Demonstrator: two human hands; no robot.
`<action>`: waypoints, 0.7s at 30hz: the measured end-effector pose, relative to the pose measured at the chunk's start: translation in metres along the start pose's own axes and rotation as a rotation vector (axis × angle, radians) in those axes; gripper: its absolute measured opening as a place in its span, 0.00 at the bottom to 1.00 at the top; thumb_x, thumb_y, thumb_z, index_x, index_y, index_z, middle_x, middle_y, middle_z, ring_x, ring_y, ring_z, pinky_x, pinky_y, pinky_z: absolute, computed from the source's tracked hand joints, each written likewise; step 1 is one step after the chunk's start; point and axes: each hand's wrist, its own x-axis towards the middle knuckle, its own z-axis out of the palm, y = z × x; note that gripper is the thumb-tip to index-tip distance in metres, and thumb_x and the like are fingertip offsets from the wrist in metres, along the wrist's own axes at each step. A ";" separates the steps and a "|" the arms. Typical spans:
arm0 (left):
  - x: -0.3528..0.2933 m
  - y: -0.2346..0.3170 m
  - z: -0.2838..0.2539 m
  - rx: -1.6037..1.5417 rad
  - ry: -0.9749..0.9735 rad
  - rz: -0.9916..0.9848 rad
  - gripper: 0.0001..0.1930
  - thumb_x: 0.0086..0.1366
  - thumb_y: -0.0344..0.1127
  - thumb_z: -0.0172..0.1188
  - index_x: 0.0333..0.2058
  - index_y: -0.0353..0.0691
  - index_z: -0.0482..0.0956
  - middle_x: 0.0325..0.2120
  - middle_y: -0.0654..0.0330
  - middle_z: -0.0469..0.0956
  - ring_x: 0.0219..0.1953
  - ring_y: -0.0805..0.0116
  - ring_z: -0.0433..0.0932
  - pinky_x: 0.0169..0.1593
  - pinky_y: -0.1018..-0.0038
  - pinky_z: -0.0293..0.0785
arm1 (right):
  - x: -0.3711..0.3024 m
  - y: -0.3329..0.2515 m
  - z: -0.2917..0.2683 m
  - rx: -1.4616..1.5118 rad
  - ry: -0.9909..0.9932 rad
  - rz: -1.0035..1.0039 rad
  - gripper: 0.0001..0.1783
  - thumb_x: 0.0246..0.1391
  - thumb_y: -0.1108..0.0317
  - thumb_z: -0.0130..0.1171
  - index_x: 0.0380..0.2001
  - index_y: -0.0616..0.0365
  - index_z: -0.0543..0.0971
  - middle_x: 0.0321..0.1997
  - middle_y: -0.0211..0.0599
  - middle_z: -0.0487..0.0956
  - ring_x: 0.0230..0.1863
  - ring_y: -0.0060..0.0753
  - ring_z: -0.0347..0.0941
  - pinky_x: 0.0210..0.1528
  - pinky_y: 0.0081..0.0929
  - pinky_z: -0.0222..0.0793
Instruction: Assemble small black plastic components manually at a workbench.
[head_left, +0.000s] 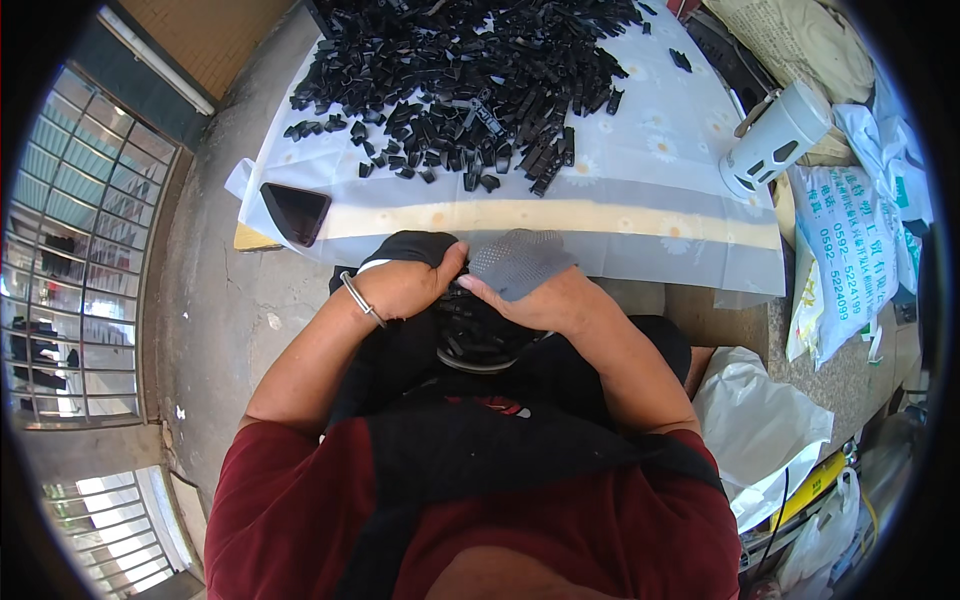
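My left hand (412, 280), in a black glove that leaves the thumb bare and with a bangle on the wrist, is closed just off the table's near edge. Beside it my right hand (525, 280), in a grey mesh glove, is closed too. The two thumbs point at each other, almost touching. Whatever the fingers pinch is hidden or too small to name. Below the hands, at my lap, a round container (478, 362) holds black plastic pieces (480, 325). A large heap of small black plastic parts (440, 90) spreads over the table beyond.
The table (640, 215) wears a translucent flowered cover. A dark phone (297, 213) lies at its left corner, and a white tumbler (775, 140) stands at the right. Printed white sacks (845, 260) and a white plastic bag (755, 425) sit to my right. A barred window (85, 240) is at left.
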 end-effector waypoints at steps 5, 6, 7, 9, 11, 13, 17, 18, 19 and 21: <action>0.013 -0.001 -0.005 0.345 0.232 -0.083 0.20 0.58 0.50 0.52 0.35 0.35 0.75 0.31 0.48 0.76 0.33 0.51 0.74 0.38 0.65 0.71 | 0.012 0.040 -0.028 -0.283 0.156 0.190 0.16 0.52 0.55 0.50 0.36 0.55 0.75 0.32 0.42 0.75 0.34 0.46 0.71 0.38 0.37 0.66; 0.022 -0.004 0.000 0.389 0.317 -0.012 0.18 0.57 0.47 0.53 0.36 0.36 0.74 0.32 0.49 0.76 0.34 0.52 0.74 0.37 0.65 0.71 | 0.013 0.045 -0.029 -0.351 0.243 0.257 0.16 0.51 0.55 0.51 0.36 0.55 0.76 0.31 0.43 0.75 0.33 0.46 0.71 0.37 0.38 0.66; 0.033 -0.007 0.003 0.436 0.404 0.060 0.16 0.56 0.44 0.55 0.36 0.36 0.74 0.33 0.50 0.75 0.34 0.53 0.74 0.37 0.65 0.71 | 0.014 0.047 -0.027 -0.352 0.245 0.256 0.16 0.51 0.55 0.51 0.36 0.55 0.76 0.31 0.43 0.75 0.33 0.46 0.71 0.37 0.38 0.66; 0.052 -0.007 0.003 0.435 0.334 0.015 0.15 0.55 0.42 0.55 0.36 0.37 0.74 0.33 0.51 0.75 0.34 0.53 0.74 0.37 0.65 0.71 | 0.017 0.048 -0.022 -0.464 0.284 0.175 0.15 0.51 0.56 0.51 0.33 0.55 0.77 0.29 0.44 0.74 0.33 0.46 0.71 0.35 0.38 0.66; 0.059 -0.010 0.005 0.430 0.261 -0.029 0.14 0.54 0.39 0.55 0.36 0.37 0.74 0.33 0.51 0.74 0.34 0.54 0.74 0.37 0.66 0.71 | 0.017 0.049 -0.021 -0.510 0.251 0.191 0.14 0.50 0.56 0.51 0.31 0.55 0.77 0.28 0.44 0.74 0.32 0.45 0.71 0.34 0.38 0.66; 0.060 -0.020 0.012 0.496 0.361 0.059 0.12 0.54 0.37 0.54 0.36 0.37 0.74 0.31 0.52 0.74 0.34 0.55 0.74 0.37 0.66 0.71 | 0.015 0.049 -0.020 -0.548 0.218 0.209 0.14 0.50 0.57 0.51 0.28 0.55 0.77 0.27 0.44 0.73 0.31 0.45 0.71 0.33 0.38 0.66; 0.051 -0.032 0.018 0.486 0.420 0.120 0.12 0.54 0.35 0.54 0.37 0.38 0.74 0.31 0.52 0.74 0.34 0.55 0.74 0.37 0.66 0.71 | 0.011 0.050 -0.022 -0.562 0.229 0.200 0.13 0.48 0.58 0.52 0.27 0.56 0.75 0.27 0.43 0.73 0.30 0.45 0.71 0.32 0.38 0.66; 0.048 -0.034 0.017 0.475 0.401 0.116 0.12 0.54 0.34 0.53 0.37 0.38 0.74 0.32 0.52 0.74 0.34 0.55 0.74 0.37 0.66 0.71 | 0.011 0.049 -0.022 -0.548 0.240 0.216 0.13 0.48 0.58 0.52 0.28 0.56 0.75 0.27 0.43 0.73 0.29 0.45 0.71 0.32 0.39 0.66; 0.046 -0.035 0.017 0.465 0.381 0.113 0.12 0.54 0.34 0.53 0.37 0.38 0.74 0.32 0.52 0.75 0.35 0.55 0.74 0.38 0.66 0.71 | 0.011 0.050 -0.021 -0.548 0.241 0.218 0.13 0.48 0.58 0.52 0.28 0.56 0.75 0.27 0.43 0.73 0.29 0.45 0.71 0.32 0.39 0.66; 0.043 -0.034 0.018 0.425 0.423 0.131 0.12 0.55 0.34 0.53 0.38 0.38 0.73 0.33 0.52 0.75 0.36 0.54 0.74 0.38 0.65 0.71 | 0.015 0.052 -0.018 -0.475 0.319 0.289 0.12 0.47 0.60 0.53 0.28 0.57 0.75 0.27 0.44 0.74 0.28 0.46 0.71 0.32 0.39 0.67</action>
